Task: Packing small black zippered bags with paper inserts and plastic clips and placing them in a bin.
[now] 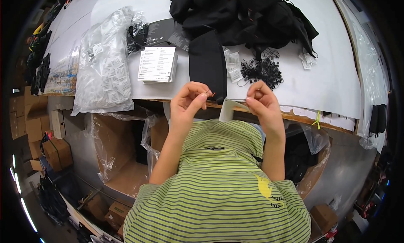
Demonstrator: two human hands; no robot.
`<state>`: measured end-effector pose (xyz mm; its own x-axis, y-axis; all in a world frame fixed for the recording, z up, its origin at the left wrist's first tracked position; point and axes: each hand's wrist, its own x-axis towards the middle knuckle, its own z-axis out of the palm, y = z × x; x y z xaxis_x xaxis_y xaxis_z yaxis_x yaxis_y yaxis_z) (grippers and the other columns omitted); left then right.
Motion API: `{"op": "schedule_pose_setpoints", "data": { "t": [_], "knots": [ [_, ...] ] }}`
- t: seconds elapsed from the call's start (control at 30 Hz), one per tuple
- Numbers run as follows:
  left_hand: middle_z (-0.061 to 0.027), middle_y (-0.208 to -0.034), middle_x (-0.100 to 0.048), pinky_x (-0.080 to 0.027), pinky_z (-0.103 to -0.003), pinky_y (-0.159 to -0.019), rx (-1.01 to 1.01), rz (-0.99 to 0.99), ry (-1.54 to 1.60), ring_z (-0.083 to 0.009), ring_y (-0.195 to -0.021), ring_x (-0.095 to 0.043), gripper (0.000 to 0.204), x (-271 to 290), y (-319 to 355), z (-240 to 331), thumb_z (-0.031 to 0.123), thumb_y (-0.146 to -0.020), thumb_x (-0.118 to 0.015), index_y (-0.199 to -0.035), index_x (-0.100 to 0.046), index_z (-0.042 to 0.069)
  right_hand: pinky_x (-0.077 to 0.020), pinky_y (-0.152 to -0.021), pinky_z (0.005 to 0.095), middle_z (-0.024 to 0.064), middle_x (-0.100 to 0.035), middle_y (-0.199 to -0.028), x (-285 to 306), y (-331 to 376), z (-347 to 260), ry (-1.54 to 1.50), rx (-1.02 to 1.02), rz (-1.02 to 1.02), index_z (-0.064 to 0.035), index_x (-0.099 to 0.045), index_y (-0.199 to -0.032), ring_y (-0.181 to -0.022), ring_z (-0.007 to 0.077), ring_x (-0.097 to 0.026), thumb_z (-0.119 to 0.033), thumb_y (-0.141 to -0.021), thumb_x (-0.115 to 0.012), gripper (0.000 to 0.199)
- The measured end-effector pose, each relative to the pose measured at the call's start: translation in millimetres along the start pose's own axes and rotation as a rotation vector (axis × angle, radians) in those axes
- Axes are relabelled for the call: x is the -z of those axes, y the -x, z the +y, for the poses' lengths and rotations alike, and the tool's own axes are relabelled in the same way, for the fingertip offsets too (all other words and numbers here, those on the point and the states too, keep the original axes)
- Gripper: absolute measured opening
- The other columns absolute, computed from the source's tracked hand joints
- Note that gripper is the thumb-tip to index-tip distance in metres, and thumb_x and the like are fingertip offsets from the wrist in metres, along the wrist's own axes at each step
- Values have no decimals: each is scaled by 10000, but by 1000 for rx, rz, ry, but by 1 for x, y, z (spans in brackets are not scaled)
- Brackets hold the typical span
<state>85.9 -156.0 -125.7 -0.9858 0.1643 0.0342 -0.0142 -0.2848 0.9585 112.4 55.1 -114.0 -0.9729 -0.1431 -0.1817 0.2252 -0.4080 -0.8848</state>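
Note:
At the table's front edge my left hand (188,103) is closed in a pinch, a small orange bit (213,94) showing at its fingertips. What exactly it grips is too small to make out. My right hand (264,103) pinches at the upper corner of a white hang tag (227,110), which hangs between both hands over the edge. A flat black fabric piece (207,62) lies just beyond, its near end by my left fingertips. To its right are small clear packets (232,64) and a tangle of black tag strings (263,69).
A stack of white printed cards (157,64) sits left of the fabric, beside a large clear plastic bag (107,70) of small labels. Black garments (240,16) are heaped at the back. Plastic-lined cardboard boxes (122,150) stand under the table edge. A yellow tie (317,119) hangs at the right.

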Motion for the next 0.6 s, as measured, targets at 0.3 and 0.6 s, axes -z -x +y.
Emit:
{"op": "schedule_pose_setpoints", "data": {
  "t": [0.3,0.6],
  "knots": [
    [54,-666,-555,-251,-160,-466,229,-194,-103,33,-533,-374,74,-24,0,11,95,-881,-601,-903,-597,25,-258,-420,141,114,-628,-814,16,5,3,4,-2,-59,-50,-487,-942,-466,14,-373,-72,-863,-567,114],
    [46,-464,-399,-171,-207,-442,241,-296,-299,-5,-471,-258,132,-35,4,13,128,-871,-599,-883,-572,-1,-312,-545,164,-6,-518,-706,-12,5,15,-31,148,-9,-39,-480,-1026,-603,25,-433,-92,-917,-535,133]
  ]
}}
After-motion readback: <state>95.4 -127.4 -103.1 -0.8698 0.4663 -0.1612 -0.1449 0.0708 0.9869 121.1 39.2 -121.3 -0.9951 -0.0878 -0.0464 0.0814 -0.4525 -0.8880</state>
